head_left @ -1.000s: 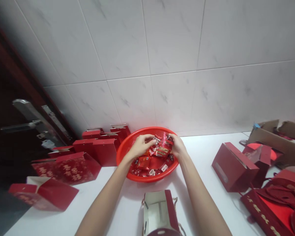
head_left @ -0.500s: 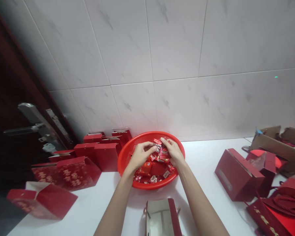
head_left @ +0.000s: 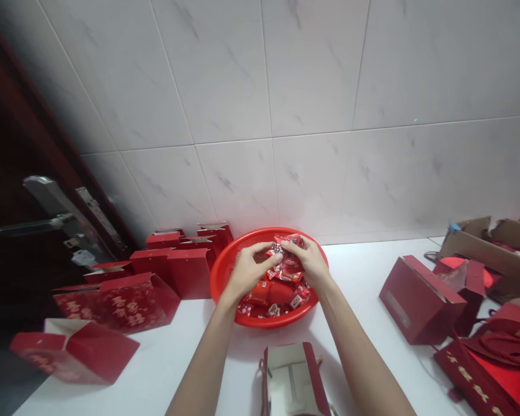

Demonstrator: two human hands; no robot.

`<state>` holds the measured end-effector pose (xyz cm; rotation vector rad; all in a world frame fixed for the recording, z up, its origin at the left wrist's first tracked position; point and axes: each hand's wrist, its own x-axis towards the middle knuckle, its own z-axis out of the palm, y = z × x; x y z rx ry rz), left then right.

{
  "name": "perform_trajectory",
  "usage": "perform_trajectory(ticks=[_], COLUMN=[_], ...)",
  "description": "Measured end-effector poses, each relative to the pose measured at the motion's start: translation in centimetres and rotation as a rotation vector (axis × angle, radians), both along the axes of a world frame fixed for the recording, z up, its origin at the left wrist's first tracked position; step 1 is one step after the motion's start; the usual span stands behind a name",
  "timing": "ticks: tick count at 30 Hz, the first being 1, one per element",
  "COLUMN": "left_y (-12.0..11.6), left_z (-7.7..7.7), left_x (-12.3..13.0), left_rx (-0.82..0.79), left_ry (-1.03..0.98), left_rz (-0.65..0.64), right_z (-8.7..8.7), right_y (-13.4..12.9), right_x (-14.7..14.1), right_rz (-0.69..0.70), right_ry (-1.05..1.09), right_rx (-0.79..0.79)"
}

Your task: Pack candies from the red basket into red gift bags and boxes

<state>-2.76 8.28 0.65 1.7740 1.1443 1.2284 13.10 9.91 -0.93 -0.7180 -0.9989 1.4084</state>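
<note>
Above a round red plastic basket point(head_left: 219, 289), both hands meet over small red wrapped candies. My left hand point(head_left: 249, 271) pinches the edge of a candy packet point(head_left: 278, 248) with white and dark lettering. My right hand point(head_left: 309, 263) is closed on red candy packets point(head_left: 291, 263) right beside it; its fingers partly cover them. Below the hands, more wrapped candies point(head_left: 260, 293) lie in the basket. Nearest to me stands an open red gift box point(head_left: 291, 384) with a pale inside and a cord at each side, its lower part cut off by the frame.
Several red gift boxes point(head_left: 141, 303) stand at the left, near a dark door with a metal handle point(head_left: 34, 225). At the right are more red boxes point(head_left: 420, 300), a red bag point(head_left: 481, 375) and a cardboard carton point(head_left: 494, 254). A tiled wall point(head_left: 312, 185) backs the white table point(head_left: 355, 283).
Both hands have drawn closer together over the basket, and my left fingers now touch the lettered packet. The view has shifted slightly; the gift box shows further right.
</note>
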Motion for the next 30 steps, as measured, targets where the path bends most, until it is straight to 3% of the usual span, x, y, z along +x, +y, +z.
perform_trajectory(ticks=[4, 11, 18, 26, 30], left_y=[-0.6, -1.1, -1.8, -2.6, -2.7], left_z=[0.3, 0.4, 1.0, 1.6, 1.4], left_x=[0.7, 1.3, 1.6, 1.6, 1.5], left_rx=[0.029, 0.102, 0.090, 0.028, 0.011], left_ry=[-0.077, -0.302, -0.327, -0.269, -0.340], left_rz=[0.003, 0.000, 0.009, -0.091, -0.152], right_z=[0.7, 2.1, 2.7, 3.2, 3.1], right_y=[-0.4, -1.2, -1.8, -2.5, -2.6], right_x=[0.0, -0.4, 1.3, 2.3, 2.6], right_rz=[-0.018, 0.015, 0.021, -0.095, -0.058], right_ry=[0.099, 0.246, 0.081, -0.074, -0.083], right_rx=[0.040, -0.028, 0.065, 0.181, 0.199])
